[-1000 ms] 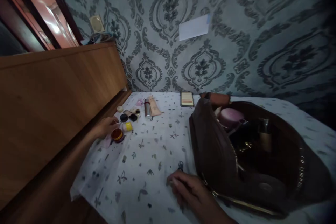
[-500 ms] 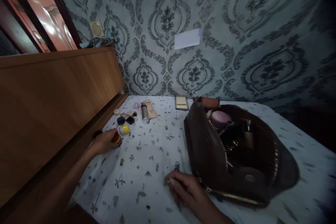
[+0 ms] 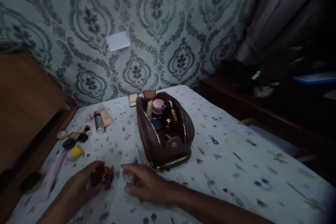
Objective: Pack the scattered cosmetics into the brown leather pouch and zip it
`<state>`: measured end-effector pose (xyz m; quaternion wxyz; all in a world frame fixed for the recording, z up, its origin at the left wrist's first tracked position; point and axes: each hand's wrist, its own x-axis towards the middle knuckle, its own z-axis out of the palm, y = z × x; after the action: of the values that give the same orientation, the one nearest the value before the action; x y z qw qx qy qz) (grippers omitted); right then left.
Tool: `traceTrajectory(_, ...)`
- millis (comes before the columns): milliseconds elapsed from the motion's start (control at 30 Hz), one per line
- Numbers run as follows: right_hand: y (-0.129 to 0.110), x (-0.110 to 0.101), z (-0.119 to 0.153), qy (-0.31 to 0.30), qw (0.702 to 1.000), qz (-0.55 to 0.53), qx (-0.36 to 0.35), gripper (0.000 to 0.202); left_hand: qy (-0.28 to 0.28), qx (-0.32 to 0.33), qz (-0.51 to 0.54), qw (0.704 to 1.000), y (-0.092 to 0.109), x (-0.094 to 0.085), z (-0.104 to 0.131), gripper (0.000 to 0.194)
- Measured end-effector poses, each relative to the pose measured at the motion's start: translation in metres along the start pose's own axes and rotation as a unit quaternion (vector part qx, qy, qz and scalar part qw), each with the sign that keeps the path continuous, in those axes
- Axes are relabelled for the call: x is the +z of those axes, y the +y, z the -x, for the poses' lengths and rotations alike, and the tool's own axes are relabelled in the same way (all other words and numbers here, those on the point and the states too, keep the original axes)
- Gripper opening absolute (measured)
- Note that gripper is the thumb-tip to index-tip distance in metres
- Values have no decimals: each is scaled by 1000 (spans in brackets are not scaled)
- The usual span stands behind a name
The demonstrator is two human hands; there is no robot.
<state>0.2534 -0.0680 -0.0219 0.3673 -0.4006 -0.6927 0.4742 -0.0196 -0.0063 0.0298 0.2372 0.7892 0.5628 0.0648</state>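
At the near part of the white cloth printed with small motifs (image 3: pixel 223 168), the left hand (image 3: pixel 80 183) is closed around a round dark-red jar with a gold band (image 3: pixel 103 175). To the right of that hand, just beside the jar, is the right hand (image 3: pixel 149 183), palm side turned toward it, index finger and thumb moderately apart. Beyond the right hand stands an unzipped dark-brown leather-like bag (image 3: pixel 146 138); a round pink container (image 3: pixel 158 105) and a flat, round dark-blue item (image 3: pixel 155 125) are visible inside.

To the left of the left hand lies a long pale-pink tube (image 3: pixel 52 175), with a dark round item (image 3: pixel 30 182), detail indistinct, farther left. Beyond the left hand lies a small yellow-capped container (image 3: pixel 76 151); farther beyond, a silver cylinder (image 3: pixel 98 121) lies beside a flat beige tube (image 3: pixel 106 116).
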Motion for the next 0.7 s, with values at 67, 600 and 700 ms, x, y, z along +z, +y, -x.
traceTrajectory(67, 2, -2, -1, -25, 999, -37, 20, 79, -22, 41, 28, 999, 15, 10, -5, 58)
traceTrajectory(600, 11, -3, -2, -90, 960, -260, 43, 38, 40, 139, -5, 989, 103, -39, -24, 58)
traceTrajectory(700, 12, -3, -1, -83, 973, -215, 23, 27, 80, 140, 41, 986, 135, -60, -24, 64)
